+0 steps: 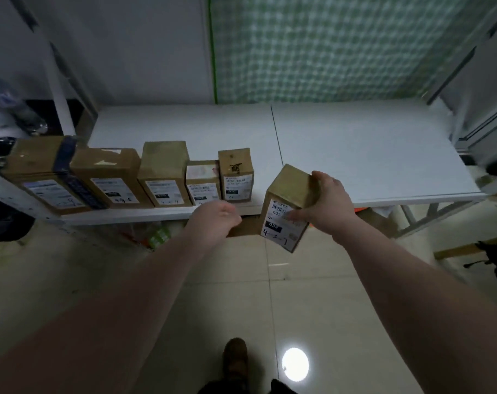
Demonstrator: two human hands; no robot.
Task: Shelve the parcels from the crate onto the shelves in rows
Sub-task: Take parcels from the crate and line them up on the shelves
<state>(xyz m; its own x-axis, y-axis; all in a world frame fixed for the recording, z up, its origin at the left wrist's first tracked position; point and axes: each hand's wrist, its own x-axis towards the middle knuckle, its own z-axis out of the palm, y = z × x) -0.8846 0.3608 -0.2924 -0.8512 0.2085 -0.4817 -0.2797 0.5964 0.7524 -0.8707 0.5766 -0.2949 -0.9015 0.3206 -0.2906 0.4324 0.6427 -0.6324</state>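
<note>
My right hand (328,204) grips a small brown cardboard parcel (290,194) with a white label, held tilted in the air at the front edge of the white shelf (355,155). Several brown parcels stand in a row along the shelf's front left, labels facing me; the rightmost of them (236,174) is just left of the held parcel. My left hand (216,218) hovers below the shelf edge in front of that row, fingers loosely curled, holding nothing. The crate is out of view.
The shelf's right half is bare white board, with a seam down the middle. Metal uprights (59,89) frame the left side and another rack (483,109) stands at the right. Colourful packages (156,237) lie under the shelf. The floor is glossy tile; my shoe (236,356) shows below.
</note>
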